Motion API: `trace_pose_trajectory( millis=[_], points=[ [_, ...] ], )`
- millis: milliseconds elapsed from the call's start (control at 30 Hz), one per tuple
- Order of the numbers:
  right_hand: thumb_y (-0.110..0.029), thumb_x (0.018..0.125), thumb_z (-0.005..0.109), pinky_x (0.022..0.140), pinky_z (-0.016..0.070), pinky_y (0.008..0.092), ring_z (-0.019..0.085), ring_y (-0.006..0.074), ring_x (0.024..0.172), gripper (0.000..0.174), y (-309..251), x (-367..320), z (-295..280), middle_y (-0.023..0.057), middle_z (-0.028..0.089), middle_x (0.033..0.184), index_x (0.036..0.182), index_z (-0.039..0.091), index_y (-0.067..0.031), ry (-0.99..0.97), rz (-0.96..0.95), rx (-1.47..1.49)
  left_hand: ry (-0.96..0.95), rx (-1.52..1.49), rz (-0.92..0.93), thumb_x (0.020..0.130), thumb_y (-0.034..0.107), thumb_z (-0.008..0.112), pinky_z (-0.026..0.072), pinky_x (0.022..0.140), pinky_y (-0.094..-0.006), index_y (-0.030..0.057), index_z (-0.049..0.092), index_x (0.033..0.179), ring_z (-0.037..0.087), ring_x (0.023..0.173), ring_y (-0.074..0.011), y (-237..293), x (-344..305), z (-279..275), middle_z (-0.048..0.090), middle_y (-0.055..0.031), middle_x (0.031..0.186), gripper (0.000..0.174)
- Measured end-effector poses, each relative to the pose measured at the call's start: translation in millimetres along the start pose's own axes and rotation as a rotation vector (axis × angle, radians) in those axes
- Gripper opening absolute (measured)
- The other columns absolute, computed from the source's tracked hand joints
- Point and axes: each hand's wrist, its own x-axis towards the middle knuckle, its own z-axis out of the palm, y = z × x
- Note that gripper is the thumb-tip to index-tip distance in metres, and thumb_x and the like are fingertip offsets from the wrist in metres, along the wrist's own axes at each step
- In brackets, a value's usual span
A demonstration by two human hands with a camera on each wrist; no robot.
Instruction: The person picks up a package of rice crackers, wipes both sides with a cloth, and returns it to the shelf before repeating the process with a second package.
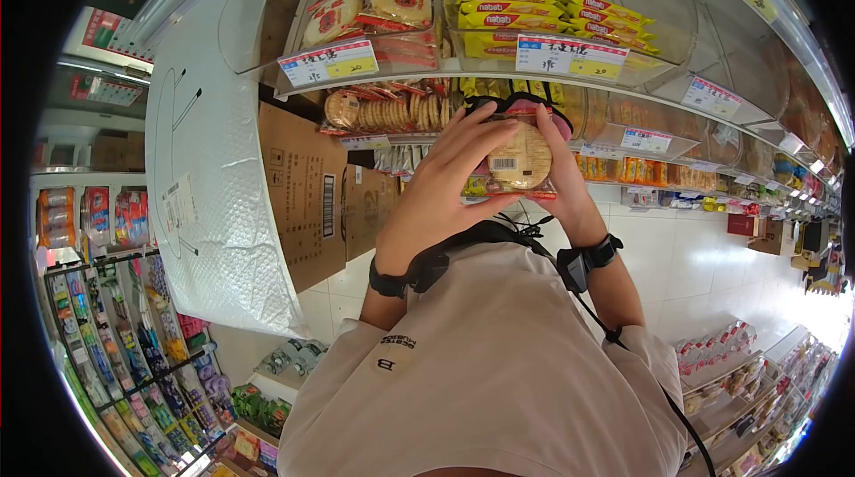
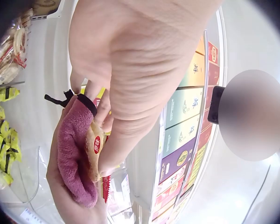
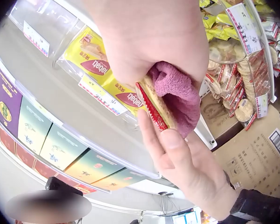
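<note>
A clear packet of round rice crackers (image 1: 519, 161), red along its edges, is held between both hands in front of the shelves. My left hand (image 1: 450, 174) pinches it, the thumb at the near edge and the fingers across the top. In the left wrist view, a purple fleecy cloth (image 2: 74, 154) with black trim and a cord lies in the right palm behind the packet. My right hand (image 1: 570, 196) holds this cloth against the packet, its thumb along the packet's right edge. The right wrist view shows the packet's red side seam between the left fingertips (image 3: 172, 138).
Yellow wafer packs (image 1: 508, 9) and bagged rice crackers (image 1: 401, 0) fill clear shelf bins ahead, above price tags (image 1: 570, 57). A white padded sheet (image 1: 214, 201) and cardboard boxes (image 1: 303, 201) stand at the left. Boxed goods (image 2: 182, 121) line another shelf.
</note>
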Motion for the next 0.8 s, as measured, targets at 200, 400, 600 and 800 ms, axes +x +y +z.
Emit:
trace_pose_trajectory(
  millis=[200, 400, 600, 800],
  points=[
    [-0.045, 0.107, 0.044, 0.084, 0.0618, 0.0396, 0.070, 0.0212, 0.106, 0.044, -1, -1, 2, 0.0099, 0.067, 0.120, 0.129, 0.055, -0.0086, -0.004, 0.016, 0.004, 0.004, 0.001, -0.003, 0.077, 0.016, 0.083, 0.0307, 0.120, -0.0505, 0.0074, 0.054, 0.139, 0.045, 0.139, -0.0340, -1, -1, 1, 0.057, -0.0103, 0.141, 0.069],
    [-0.047, 0.106, 0.045, 0.086, 0.0595, 0.0363, 0.068, 0.0200, 0.106, 0.045, 0, 3, 6, 0.0081, 0.067, 0.120, 0.128, 0.057, -0.0093, 0.196, -0.160, -0.237, 0.057, 0.000, -0.100, 0.081, 0.015, 0.082, 0.0408, 0.112, -0.0441, 0.0043, 0.051, 0.140, 0.051, 0.132, -0.0343, -8, -7, 9, 0.055, -0.0146, 0.140, 0.068],
    [-0.051, 0.107, 0.042, 0.057, 0.0539, 0.0256, 0.066, 0.0126, 0.082, 0.049, 19, 3, 18, 0.0066, 0.065, 0.106, 0.128, 0.054, -0.0091, 0.225, -0.267, -0.426, 0.092, -0.112, -0.285, 0.087, 0.019, 0.078, 0.0493, 0.100, -0.0371, -0.0027, 0.048, 0.141, 0.058, 0.122, -0.0302, -13, -8, 25, 0.056, -0.0205, 0.133, 0.065],
    [-0.051, 0.107, 0.040, 0.074, 0.0526, 0.0280, 0.063, 0.0126, 0.085, 0.052, 16, 1, -9, 0.0043, 0.067, 0.102, 0.126, 0.058, -0.0060, 0.055, -0.074, -0.348, 0.119, -0.169, -0.383, 0.096, 0.022, 0.070, 0.0498, 0.098, -0.0338, -0.0048, 0.047, 0.140, 0.058, 0.118, -0.0232, -13, -13, 28, 0.058, -0.0180, 0.131, 0.057]
  ],
)
